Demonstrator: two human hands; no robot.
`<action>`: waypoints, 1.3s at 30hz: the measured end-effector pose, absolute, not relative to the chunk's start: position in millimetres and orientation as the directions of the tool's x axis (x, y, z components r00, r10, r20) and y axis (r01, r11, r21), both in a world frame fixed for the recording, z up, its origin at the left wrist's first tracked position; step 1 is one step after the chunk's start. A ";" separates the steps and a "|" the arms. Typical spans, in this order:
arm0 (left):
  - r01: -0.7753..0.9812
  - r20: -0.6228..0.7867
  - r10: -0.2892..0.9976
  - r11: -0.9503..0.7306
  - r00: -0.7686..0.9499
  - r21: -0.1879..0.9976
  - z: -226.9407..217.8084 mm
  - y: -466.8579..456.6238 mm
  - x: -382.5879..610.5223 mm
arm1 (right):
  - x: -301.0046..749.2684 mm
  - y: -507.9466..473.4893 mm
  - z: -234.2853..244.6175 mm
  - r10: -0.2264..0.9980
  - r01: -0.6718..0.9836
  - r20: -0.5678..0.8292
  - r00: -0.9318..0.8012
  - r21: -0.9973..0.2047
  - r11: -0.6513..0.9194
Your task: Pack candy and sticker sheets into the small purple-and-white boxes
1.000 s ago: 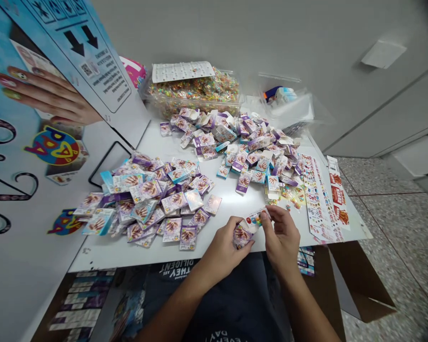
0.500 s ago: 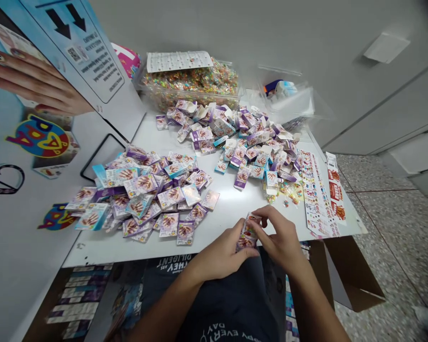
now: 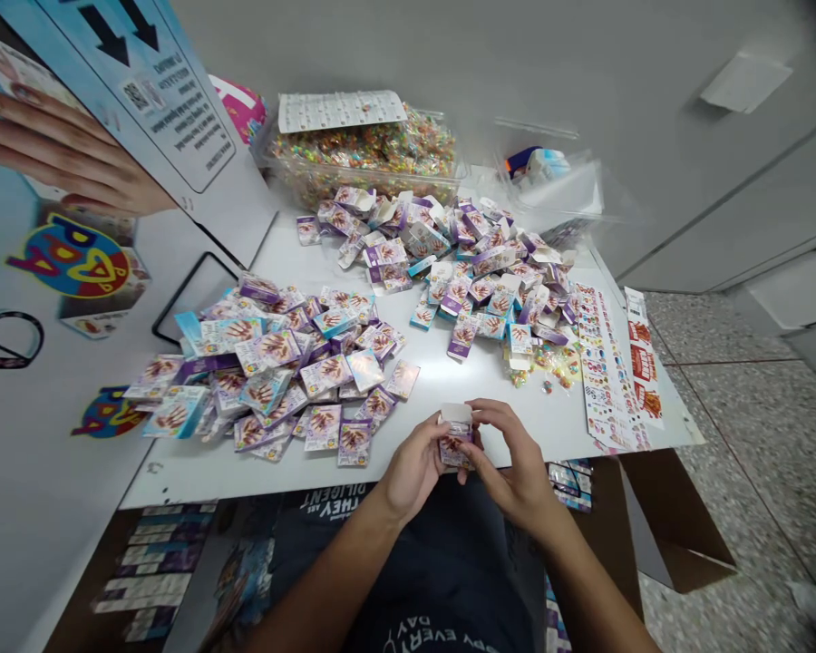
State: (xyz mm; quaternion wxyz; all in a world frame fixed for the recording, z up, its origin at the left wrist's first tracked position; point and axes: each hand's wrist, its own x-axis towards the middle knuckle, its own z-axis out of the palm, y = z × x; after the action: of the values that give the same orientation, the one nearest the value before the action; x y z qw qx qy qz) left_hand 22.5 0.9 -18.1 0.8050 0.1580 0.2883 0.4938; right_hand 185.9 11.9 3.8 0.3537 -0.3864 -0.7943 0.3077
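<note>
A small purple-and-white printed carton (image 3: 455, 446) is held upright near the table's front edge, its white top flap raised. My left hand (image 3: 412, 467) grips its left side, thumb across the front near the top. My right hand (image 3: 507, 458) is closed on its right side, thumb and fingers at the lower front and edge. What lies inside the carton is hidden. Left of my hands lies a heap of closed cartons (image 3: 326, 372). Beyond them spreads a pile of cartons with open flaps (image 3: 476, 263).
Small bags of coloured beads (image 3: 550, 367) lie right of the open cartons. Printed sticker sheets (image 3: 605, 372) line the table's right side. A clear tub of beads (image 3: 367, 159) stands at the back. A large display box (image 3: 109, 227) rises at left; a cardboard box (image 3: 676, 526) sits below right.
The carton now stands upright with its white flap visible; before, it was tilted and a red-marked sheet or packet showed in front of it. Both hands have shifted slightly left.
</note>
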 end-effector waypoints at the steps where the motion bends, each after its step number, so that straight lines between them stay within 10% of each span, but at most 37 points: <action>1: -0.708 -0.320 0.886 0.461 0.335 0.535 -17.6 1.5 21.4 | 183.2 10.8 -0.5 0.826 0.389 0.371 -0.424 -0.749 0.536; 13: -0.385 -0.418 0.869 0.492 0.263 0.781 -12.7 7.4 19.3 | 165.8 2.3 -16.8 0.875 0.372 0.390 -0.289 -0.796 0.477; 19: -0.513 -0.410 0.843 0.537 0.348 0.669 -16.8 2.1 14.0 | 165.6 3.4 -18.4 0.841 0.359 0.447 -0.304 -0.764 0.536; 31: -0.242 -0.339 0.911 0.392 0.236 0.887 -19.8 -5.2 18.1 | 154.9 8.0 -22.9 0.997 0.195 0.027 -0.070 -0.980 0.040; 39: -0.217 -0.385 0.887 0.441 0.257 0.871 -20.8 -5.7 8.0 | 156.7 -0.4 -25.6 0.908 0.281 0.374 -0.188 -0.865 0.415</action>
State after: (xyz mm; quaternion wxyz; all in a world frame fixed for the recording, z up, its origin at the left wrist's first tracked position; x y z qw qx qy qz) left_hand 8.0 -5.7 -20.8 0.7078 0.3571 0.4685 0.3900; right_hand 156.7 -0.4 -25.6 0.4728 -0.4274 -0.6957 0.3314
